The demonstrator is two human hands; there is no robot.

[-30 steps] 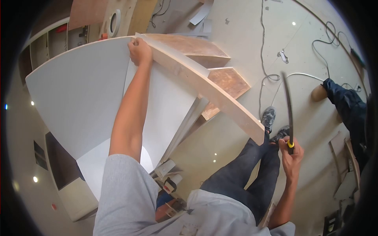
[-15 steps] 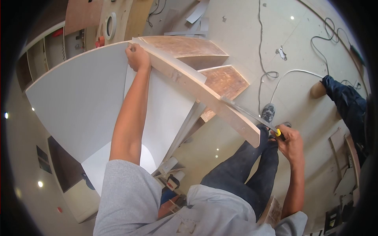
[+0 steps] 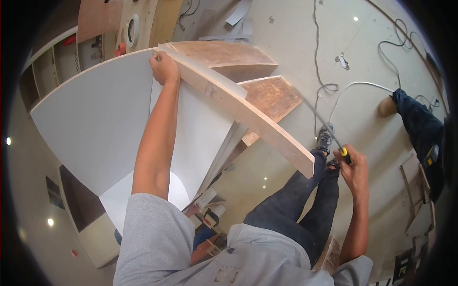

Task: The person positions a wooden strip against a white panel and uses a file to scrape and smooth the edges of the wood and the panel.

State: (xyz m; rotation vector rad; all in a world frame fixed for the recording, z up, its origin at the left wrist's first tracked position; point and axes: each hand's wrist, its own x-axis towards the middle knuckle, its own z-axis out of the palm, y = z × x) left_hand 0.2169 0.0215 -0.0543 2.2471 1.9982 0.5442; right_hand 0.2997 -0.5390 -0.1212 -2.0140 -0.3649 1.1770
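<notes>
My left hand is closed over the upper end of a curved wooden strip, where it meets a white curved panel. The strip runs down to the right, its far end sticking out over my legs. In my right hand is a long metal file with a yellow and black handle. Its blade points up and left, apart from the strip, over the floor. Fingers of the left hand behind the edge are hidden.
Brown wooden pieces jut out behind the strip. A grey cable trails over the floor. At the right, another person's leg shows in dark trousers. Offcuts lie at lower right, and a tape roll sits at upper left.
The file has come off the strip's edge and swung outward to the right, its blade now steeper. My right hand has shifted slightly up. The left hand keeps its hold.
</notes>
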